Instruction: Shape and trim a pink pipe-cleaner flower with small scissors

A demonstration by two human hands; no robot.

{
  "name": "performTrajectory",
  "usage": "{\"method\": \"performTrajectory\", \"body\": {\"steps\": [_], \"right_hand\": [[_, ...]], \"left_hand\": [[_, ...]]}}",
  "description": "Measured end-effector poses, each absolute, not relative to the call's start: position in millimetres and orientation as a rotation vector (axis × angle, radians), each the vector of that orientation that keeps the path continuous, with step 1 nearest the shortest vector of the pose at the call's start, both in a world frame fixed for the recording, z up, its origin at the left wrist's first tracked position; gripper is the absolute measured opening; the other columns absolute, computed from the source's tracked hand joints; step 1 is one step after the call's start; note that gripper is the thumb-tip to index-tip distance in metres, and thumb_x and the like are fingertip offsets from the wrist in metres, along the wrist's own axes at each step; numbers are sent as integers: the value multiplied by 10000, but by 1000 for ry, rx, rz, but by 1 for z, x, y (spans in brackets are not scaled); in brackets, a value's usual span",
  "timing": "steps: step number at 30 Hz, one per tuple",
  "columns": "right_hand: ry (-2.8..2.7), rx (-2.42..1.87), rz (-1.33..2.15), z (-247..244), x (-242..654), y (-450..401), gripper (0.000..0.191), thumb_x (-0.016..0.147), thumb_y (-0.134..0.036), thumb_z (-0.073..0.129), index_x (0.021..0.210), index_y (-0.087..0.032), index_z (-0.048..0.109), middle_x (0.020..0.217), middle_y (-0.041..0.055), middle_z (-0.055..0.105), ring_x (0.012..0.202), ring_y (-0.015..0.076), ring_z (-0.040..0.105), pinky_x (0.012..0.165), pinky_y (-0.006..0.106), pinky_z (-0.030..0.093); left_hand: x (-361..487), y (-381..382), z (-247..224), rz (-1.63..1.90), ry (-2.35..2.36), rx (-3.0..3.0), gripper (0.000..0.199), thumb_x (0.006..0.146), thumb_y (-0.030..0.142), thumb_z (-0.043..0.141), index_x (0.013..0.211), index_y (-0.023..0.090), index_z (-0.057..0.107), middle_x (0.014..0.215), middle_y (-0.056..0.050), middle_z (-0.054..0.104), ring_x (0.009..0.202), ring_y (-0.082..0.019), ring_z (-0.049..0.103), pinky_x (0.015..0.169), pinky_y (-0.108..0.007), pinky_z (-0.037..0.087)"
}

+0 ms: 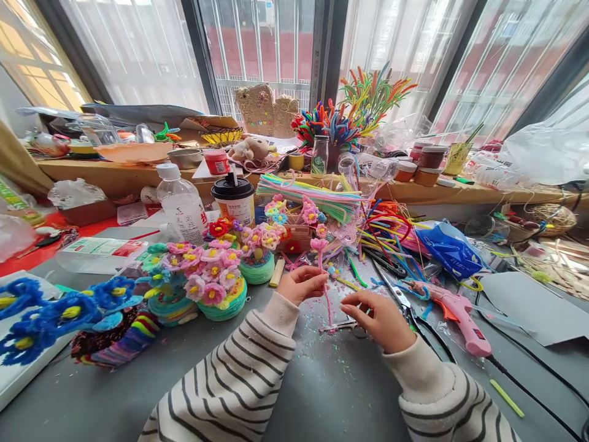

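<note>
My left hand (301, 285) is closed in a pinch on a pink pipe-cleaner flower (318, 244). The bloom sticks up above my fingers, and its fuzzy stem hangs down toward the table. To the right of the stem, my right hand (380, 319) is half curled, with its thumb and fingers slightly apart and nothing visible between them. Just below those fingertips lies a small pair of scissors (350, 327), its blades by the lower end of the stem. Bits of glitter and fuzz (338, 356) are scattered on the grey table around it.
Pots of pipe-cleaner flowers (223, 301) stand on the left, near a bottle (181, 205) and a lidded cup (234, 199). A pink glue gun (460, 316), large scissors (391, 285) and a blue packet (453, 248) lie right. Bundled pipe cleaners (313, 197) sit behind.
</note>
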State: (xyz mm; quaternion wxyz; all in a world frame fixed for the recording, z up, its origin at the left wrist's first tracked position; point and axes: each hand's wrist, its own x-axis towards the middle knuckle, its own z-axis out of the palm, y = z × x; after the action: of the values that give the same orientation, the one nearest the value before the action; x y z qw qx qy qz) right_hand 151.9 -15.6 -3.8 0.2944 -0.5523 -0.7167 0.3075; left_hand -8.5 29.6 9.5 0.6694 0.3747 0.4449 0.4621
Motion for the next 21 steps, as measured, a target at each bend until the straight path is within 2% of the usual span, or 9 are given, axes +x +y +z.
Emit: {"method": "performTrajectory", "body": {"steps": [2,4,8,16,21], "right_hand": [[-2149,-1545,613,1,166,-16,145,666,-234,504,766,-158,577,749,42,547,543,122,495,581,276,403],[-2301,-1544,558,4,176,-18,183,643,-162,498,814,-177,560,792,41,518,659,144,499,630,270,394],[-2414,-1569,550,4,177,-22,208,613,-167,511,821,-170,526,816,50,491,743,166,479,657,267,382],[-2541,-1790,406,1,159,-26,154,606,-114,451,745,-137,515,757,70,526,687,175,496,577,246,349],[-2438,-1809,465,3,165,-26,75,612,-174,468,617,-162,542,599,25,537,553,141,477,475,220,296]], "left_hand": [[-9,29,11,1058,1029,844,297,366,262,706,601,121,590,505,10,571,442,-62,515,416,-164,421],[-9,29,11,1071,1058,855,283,385,261,698,611,123,596,499,12,566,429,-55,505,394,-152,402],[-9,31,8,1091,1078,886,262,412,257,686,618,123,596,487,19,551,401,-45,488,343,-132,341],[-10,34,3,1096,1054,943,267,439,249,675,652,119,579,545,8,561,414,-56,505,298,-121,270],[-12,34,5,1157,1037,921,270,442,244,672,658,120,567,522,25,551,405,-53,504,291,-119,265]]}}
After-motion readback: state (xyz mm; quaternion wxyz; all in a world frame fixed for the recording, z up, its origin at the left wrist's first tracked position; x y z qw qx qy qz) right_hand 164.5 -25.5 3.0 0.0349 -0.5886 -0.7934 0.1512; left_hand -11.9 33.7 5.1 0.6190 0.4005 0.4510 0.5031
